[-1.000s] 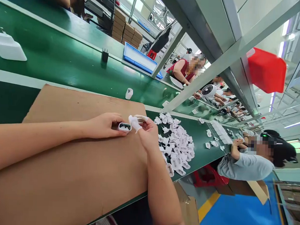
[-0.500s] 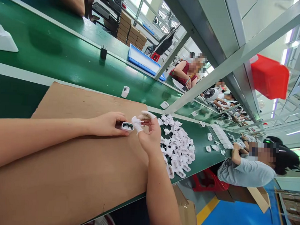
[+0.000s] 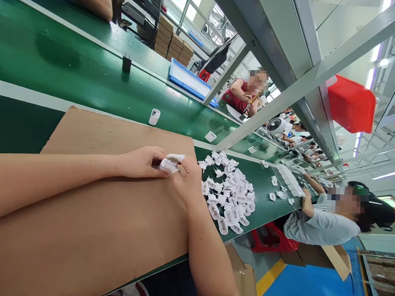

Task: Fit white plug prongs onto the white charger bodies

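Above the cardboard sheet (image 3: pixel 126 219), my left hand (image 3: pixel 143 160) is closed around a white charger housing (image 3: pixel 164 162), mostly covered by fingers. My right hand (image 3: pixel 186 175), with white finger cots on thumb and index finger, is closed at the housing's right end. Its fingertips press the small white plug piece against that end; the piece itself is hidden now. To the right of my right hand, a pile of white plug pieces (image 3: pixel 233 192) with pins lies on the green table.
White chargers (image 3: pixel 154 116) and a black charger (image 3: pixel 126 63) stand on the green belt (image 3: pixel 92 84) beyond the cardboard. A metal post (image 3: pixel 232 71) slants up behind the pile. A co-worker in grey (image 3: pixel 321 221) sits at right by a row of white pieces (image 3: pixel 290 179). A blue-rimmed tray (image 3: pixel 190 81) lies across the belt.
My right hand has moved left, bringing the plug piece onto the open end of the housing. The chargers on the belt have shifted left, and a white object at far left has nearly left view.
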Demonstrator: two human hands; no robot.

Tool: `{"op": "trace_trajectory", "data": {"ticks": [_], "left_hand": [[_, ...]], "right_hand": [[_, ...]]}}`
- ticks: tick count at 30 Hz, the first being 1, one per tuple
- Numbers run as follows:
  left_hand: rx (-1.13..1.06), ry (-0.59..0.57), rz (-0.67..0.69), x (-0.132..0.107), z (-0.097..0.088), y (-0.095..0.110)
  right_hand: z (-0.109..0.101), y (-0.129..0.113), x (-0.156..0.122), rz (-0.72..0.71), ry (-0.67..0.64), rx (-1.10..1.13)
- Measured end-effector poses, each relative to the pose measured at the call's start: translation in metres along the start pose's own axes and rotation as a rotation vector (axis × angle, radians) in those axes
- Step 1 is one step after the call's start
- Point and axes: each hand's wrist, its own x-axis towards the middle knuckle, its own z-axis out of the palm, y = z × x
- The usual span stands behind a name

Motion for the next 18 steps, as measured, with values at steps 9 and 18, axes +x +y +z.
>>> {"op": "trace_trajectory", "data": {"ticks": [9,18], "left_hand": [[-0.01,0.015,0.017,0.001,0.002,-0.001],[0.032,0.042,-0.077,-0.005,0.003,0.012]], "right_hand": [[-0.004,-0.008,0.009,-0.005,-0.122,-0.164],[0.006,0.003,0.004,0.232,-0.014,0.188]]}}
